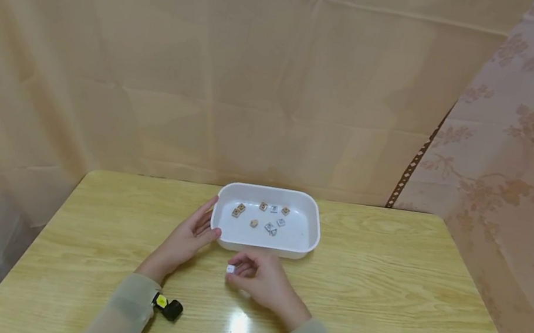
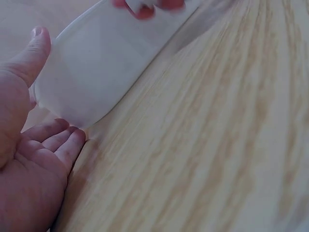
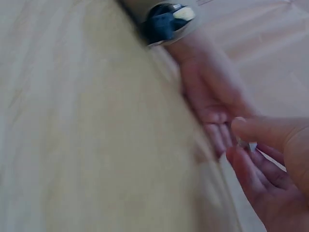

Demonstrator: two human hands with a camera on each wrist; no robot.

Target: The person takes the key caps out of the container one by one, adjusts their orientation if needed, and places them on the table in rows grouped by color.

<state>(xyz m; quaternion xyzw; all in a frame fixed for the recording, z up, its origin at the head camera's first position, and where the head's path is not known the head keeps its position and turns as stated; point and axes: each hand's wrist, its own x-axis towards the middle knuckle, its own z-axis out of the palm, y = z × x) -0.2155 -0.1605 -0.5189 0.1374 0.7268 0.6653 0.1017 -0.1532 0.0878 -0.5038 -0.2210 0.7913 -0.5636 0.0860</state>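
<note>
A white plastic tray (image 1: 261, 248) stands near the table's back edge, with several small tan cubes (image 1: 254, 224) and whitish cubes (image 1: 281, 222) lying in it. My left hand (image 1: 186, 240) rests against the tray's left end, fingers along the side and thumb at the front corner. In the left wrist view, those fingers (image 2: 63, 140) touch the bottom of the tray wall. Just in front of the tray, my right hand (image 1: 260, 279) pinches a small white cube (image 1: 230, 269) between thumb and fingers. The right wrist view shows only part of this cube (image 3: 252, 146).
The wood-grain table (image 1: 382, 306) extends to both sides of the tray. Behind it hangs a beige curtain (image 1: 260, 82), and a flowered cloth (image 1: 533, 148) hangs at the right. Each wrist wears a black strap with a small device (image 1: 174, 309).
</note>
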